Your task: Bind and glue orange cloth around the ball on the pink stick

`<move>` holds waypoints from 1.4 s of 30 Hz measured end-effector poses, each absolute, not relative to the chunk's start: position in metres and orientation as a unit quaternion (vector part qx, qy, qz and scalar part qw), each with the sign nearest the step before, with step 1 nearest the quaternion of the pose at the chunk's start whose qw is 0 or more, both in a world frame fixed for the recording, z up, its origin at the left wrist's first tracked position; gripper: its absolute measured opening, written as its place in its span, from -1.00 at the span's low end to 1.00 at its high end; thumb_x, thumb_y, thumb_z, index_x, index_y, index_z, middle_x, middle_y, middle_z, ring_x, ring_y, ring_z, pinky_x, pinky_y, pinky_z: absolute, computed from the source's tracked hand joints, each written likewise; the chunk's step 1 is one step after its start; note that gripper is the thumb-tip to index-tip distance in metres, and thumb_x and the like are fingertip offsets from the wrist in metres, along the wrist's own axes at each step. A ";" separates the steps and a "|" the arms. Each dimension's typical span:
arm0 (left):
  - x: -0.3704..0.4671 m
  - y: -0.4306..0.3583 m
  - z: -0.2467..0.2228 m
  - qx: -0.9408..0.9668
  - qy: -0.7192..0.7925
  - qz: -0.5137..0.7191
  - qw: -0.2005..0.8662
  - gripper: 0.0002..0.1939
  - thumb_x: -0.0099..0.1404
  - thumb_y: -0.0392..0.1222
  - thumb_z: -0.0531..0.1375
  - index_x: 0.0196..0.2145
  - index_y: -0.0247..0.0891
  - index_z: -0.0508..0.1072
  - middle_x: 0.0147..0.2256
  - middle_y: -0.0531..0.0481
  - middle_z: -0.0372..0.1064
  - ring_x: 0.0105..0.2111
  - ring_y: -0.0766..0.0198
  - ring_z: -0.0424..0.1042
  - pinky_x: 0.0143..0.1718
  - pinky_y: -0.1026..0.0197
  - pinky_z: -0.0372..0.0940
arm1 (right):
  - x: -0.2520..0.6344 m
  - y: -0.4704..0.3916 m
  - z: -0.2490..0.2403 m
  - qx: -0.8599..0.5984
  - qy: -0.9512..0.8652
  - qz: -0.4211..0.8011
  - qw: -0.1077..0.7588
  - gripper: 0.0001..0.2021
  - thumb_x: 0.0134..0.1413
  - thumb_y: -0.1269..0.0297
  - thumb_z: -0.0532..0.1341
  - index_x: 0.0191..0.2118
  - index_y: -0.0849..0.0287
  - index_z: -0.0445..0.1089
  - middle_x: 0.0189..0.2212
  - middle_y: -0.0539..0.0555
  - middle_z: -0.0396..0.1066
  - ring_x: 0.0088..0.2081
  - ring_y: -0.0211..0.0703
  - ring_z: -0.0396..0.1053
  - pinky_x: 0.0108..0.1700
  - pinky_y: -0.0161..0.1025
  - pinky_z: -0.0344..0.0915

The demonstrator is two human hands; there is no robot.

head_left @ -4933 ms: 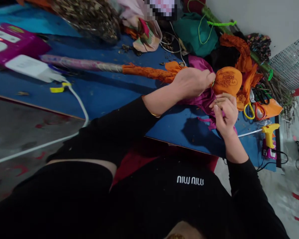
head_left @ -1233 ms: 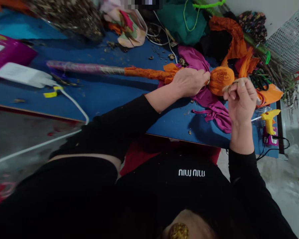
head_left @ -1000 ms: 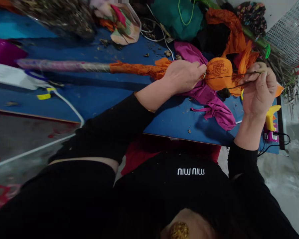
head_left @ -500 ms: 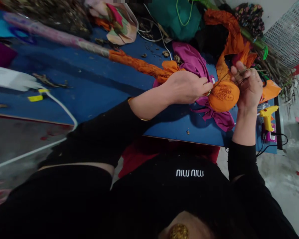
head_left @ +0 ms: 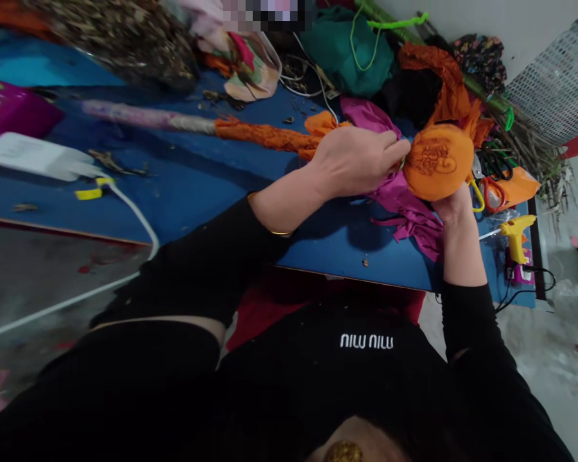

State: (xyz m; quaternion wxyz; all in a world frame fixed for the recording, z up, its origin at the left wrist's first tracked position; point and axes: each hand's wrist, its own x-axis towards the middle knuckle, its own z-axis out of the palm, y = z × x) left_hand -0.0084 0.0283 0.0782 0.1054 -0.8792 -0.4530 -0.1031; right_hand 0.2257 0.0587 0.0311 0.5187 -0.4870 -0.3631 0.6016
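Note:
My left hand (head_left: 361,160) is closed, thumb and fingers pinched at the gathered neck of a round orange cloth bundle (head_left: 439,162) with dark red printed script. Behind and below the bundle is my right hand (head_left: 455,204); only its heel and wrist show, the fingers being hidden. Left of my left hand, a stick wrapped in orange cloth (head_left: 264,136) runs out over the table, its far part pale and purplish. Magenta cloth (head_left: 417,221) lies under the bundle and my left hand.
On the blue table (head_left: 212,186), scissors (head_left: 492,196) and a yellow glue gun (head_left: 517,234) lie at right. A teal bag (head_left: 349,54) and a bundle of twigs (head_left: 544,154) are behind. At left sit a white power strip (head_left: 38,156) and a purple box (head_left: 17,115).
My right hand has moved down behind the orange bundle, and the thin strand it held is no longer visible. The bundle has risen slightly and turned. My left hand keeps its pinch.

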 end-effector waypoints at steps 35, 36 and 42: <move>0.010 0.050 0.032 -0.868 -0.482 -0.118 0.015 -0.45 0.52 -0.25 -0.32 0.11 -0.29 0.40 0.02 -0.23 0.50 -0.24 0.12 0.33 -0.32 0.02 0.06 | 0.173 -0.029 0.061 -0.443 -0.595 0.368 0.561 -0.59 0.27 -0.15 0.29 -0.47 0.02 0.40 -0.56 -0.08 0.20 -0.57 -0.32 0.11 -0.52 -0.29 0.22; 0.010 0.051 0.030 -0.867 -0.482 -0.124 0.016 -0.46 0.53 -0.24 -0.31 0.11 -0.28 0.40 0.01 -0.22 0.51 -0.25 0.14 0.34 -0.32 0.03 0.06 | 0.171 -0.030 0.060 -0.444 -0.596 0.367 0.559 -0.58 0.27 -0.16 0.28 -0.48 0.02 0.39 -0.57 -0.08 0.20 -0.56 -0.33 0.10 -0.53 -0.29 0.21; 0.013 0.054 0.025 -0.869 -0.483 -0.097 0.037 -0.45 0.53 -0.25 -0.28 0.15 -0.33 0.42 -0.04 -0.26 0.54 -0.23 0.08 0.46 -0.36 0.06 0.08 | 0.165 -0.031 0.059 -0.399 -0.589 0.405 0.575 -0.60 0.24 -0.10 0.34 -0.48 0.05 0.38 -0.57 -0.10 0.11 -0.56 -0.37 0.05 -0.52 -0.30 0.14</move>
